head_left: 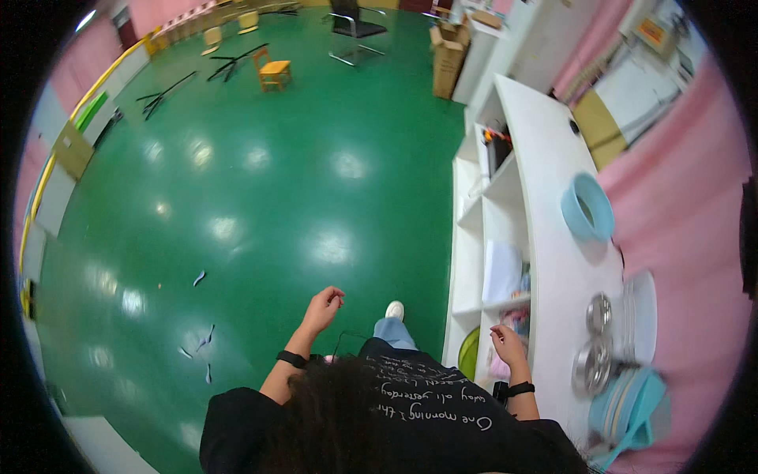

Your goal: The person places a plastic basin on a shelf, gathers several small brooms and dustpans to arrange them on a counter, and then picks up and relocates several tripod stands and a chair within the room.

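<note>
My left hand (324, 309) hangs above the green floor (316, 189), fingers loosely bent with nothing visible in them. To the right, my right hand (509, 345) is held in front of the white shelf unit (545, 189), near its lower compartments. Its fingers are slightly curled and hold nothing that I can see. Whether that hand touches the shelf is not clear. Each wrist wears a black band. Beside the right hand, a green round item (469, 354) and small pink packages (499, 366) sit in the shelf.
On the shelf top are a light blue basin (587, 207), metal bowls (592, 367), white plates (645, 316) and stacked blue tubs (628, 407). Several small spoon-like items (199, 278) lie on the floor at left. Farther off stand a small wooden chair (273, 72), an office chair (358, 28) and a cardboard box (449, 59).
</note>
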{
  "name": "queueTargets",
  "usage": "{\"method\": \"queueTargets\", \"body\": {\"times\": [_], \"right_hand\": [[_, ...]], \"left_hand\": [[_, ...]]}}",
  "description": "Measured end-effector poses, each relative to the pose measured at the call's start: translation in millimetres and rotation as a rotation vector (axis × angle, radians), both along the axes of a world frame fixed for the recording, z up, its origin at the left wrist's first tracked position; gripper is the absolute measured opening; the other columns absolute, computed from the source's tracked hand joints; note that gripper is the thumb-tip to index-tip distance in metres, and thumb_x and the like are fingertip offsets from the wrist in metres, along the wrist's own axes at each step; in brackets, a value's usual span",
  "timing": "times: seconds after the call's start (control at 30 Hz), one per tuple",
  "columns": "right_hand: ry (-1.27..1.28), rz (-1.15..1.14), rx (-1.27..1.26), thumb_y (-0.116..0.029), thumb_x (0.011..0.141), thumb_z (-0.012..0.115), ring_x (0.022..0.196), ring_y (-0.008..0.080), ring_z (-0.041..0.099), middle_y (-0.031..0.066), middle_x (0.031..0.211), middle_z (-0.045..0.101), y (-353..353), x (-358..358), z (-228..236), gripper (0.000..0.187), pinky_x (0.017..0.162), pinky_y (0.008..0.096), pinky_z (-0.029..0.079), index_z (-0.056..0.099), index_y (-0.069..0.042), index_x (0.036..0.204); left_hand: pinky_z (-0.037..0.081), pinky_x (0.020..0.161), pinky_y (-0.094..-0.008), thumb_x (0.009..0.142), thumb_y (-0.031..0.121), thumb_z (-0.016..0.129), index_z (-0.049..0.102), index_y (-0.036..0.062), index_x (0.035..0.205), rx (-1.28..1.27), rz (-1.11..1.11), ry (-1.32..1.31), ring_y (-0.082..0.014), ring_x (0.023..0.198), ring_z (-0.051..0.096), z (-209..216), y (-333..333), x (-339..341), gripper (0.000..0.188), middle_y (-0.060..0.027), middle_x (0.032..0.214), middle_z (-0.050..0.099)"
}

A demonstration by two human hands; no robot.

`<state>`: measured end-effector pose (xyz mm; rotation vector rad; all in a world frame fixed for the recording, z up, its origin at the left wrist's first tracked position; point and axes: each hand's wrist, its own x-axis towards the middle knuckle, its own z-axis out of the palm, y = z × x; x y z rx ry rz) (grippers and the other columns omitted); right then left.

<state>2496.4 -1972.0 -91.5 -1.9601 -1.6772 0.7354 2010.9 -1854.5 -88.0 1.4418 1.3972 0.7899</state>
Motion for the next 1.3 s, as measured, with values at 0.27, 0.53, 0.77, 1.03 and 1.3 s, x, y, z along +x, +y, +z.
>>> {"method": "queueTargets", "body": {"times": [0.27,0.53,0.77,1.03,1.3], "right_hand": [[0.012,0.122,0.122,-0.010,0.080,0.056,0.072,0.0241,0.061,0.0131,0.081,0.063,227,25,39,0.014,0.064,0.0326,0.047,0.060,-0.002,0.090],[-0.009,0.658,0.073,-0.014,0.082,0.055,0.078,0.0248,0.061,0.0128,0.086,0.063,396,-94,55,0.018,0.071,0.0331,0.049,0.060,-0.001,0.094],[-0.069,0.977,-0.018,-0.017,0.083,0.053,0.085,0.0287,0.060,0.0136,0.093,0.062,527,-185,42,0.021,0.074,0.0372,0.048,0.059,-0.004,0.098],[0.031,0.943,-0.028,-0.017,0.084,0.054,0.086,0.0263,0.060,0.0127,0.094,0.062,690,-291,62,0.020,0.075,0.0356,0.048,0.059,-0.004,0.098],[0.097,0.842,0.024,-0.015,0.083,0.056,0.084,0.0251,0.061,0.0125,0.092,0.062,830,-341,74,0.019,0.073,0.0339,0.049,0.059,-0.003,0.098]], "left_hand": [[0.046,0.070,-0.0315,0.087,0.009,0.045,0.057,0.0008,0.096,0.135,0.073,0.236,-0.0206,0.077,0.059,41,123,-14,0.017,-0.0103,0.085,0.061],[0.046,0.074,-0.0371,0.085,0.012,0.045,0.056,-0.0001,0.099,0.067,0.065,0.172,-0.0283,0.082,0.059,48,220,-17,0.021,-0.0143,0.088,0.062],[0.047,0.073,-0.0331,0.087,0.010,0.046,0.056,-0.0004,0.100,0.010,0.221,0.091,-0.0196,0.080,0.059,7,307,-94,0.019,-0.0104,0.085,0.061],[0.048,0.071,-0.0312,0.084,0.007,0.046,0.058,0.0005,0.096,0.082,0.443,0.056,-0.0191,0.077,0.060,17,468,-186,0.019,-0.0104,0.083,0.063],[0.047,0.075,-0.0328,0.085,0.012,0.048,0.057,0.0025,0.101,0.035,0.117,0.166,-0.0216,0.081,0.060,23,604,-189,0.021,-0.0104,0.087,0.063]]}}
